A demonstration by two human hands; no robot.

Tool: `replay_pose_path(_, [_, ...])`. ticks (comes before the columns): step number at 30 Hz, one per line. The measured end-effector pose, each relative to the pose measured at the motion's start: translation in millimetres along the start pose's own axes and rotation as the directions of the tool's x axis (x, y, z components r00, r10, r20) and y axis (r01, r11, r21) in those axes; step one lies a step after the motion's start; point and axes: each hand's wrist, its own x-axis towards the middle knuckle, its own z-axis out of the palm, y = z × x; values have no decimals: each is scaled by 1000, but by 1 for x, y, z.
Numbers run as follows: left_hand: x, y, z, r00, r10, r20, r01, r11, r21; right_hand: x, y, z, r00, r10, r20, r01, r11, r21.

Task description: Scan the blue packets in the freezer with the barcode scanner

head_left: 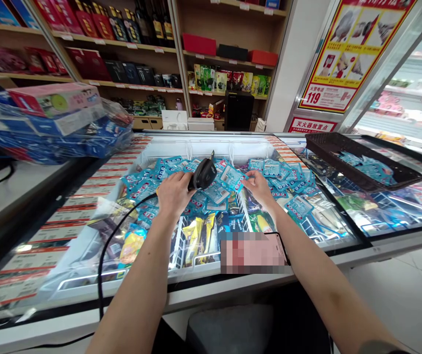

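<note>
My left hand (174,192) is wrapped round the handle of a black barcode scanner (205,173), whose cable trails down to the left. Between the thumb and fingers of my right hand (258,188) is the edge of a small blue packet (232,177), just right of the scanner's head. Many similar blue packets (148,189) lie spread in loose heaps on the glass top of a chest freezer (96,236), under and around both hands. A phone (253,251) lies at the near edge of the glass, beside my right forearm; its screen is blurred out.
A dark brown basket (409,174) with more blue packets stands at the right. Boxes in a clear plastic bag (59,123) sit at the left. Stocked shelves (122,42) line the back. Ice creams (199,236) show beneath the glass, and a grey seat (231,327) is below.
</note>
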Motion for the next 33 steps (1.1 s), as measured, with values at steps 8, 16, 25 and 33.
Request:
replay_pose_path(8, [2,7,1,983,168,73,-164,985,-57,5,2,-10,986,45,-158,-9,975,224])
replay_pose_path(16, [2,16,1,966,242,94,-235,968,-84,7,3,-17,970,48,-239,7,975,221])
replay_pose_path(25, [2,19,3,962,253,98,-243,964,-105,6,1,-16,975,43,-219,4,978,207])
replay_pose_path(33, [2,19,1,972,210,106,-199,975,-100,5,0,-16,977,29,-211,10,984,180])
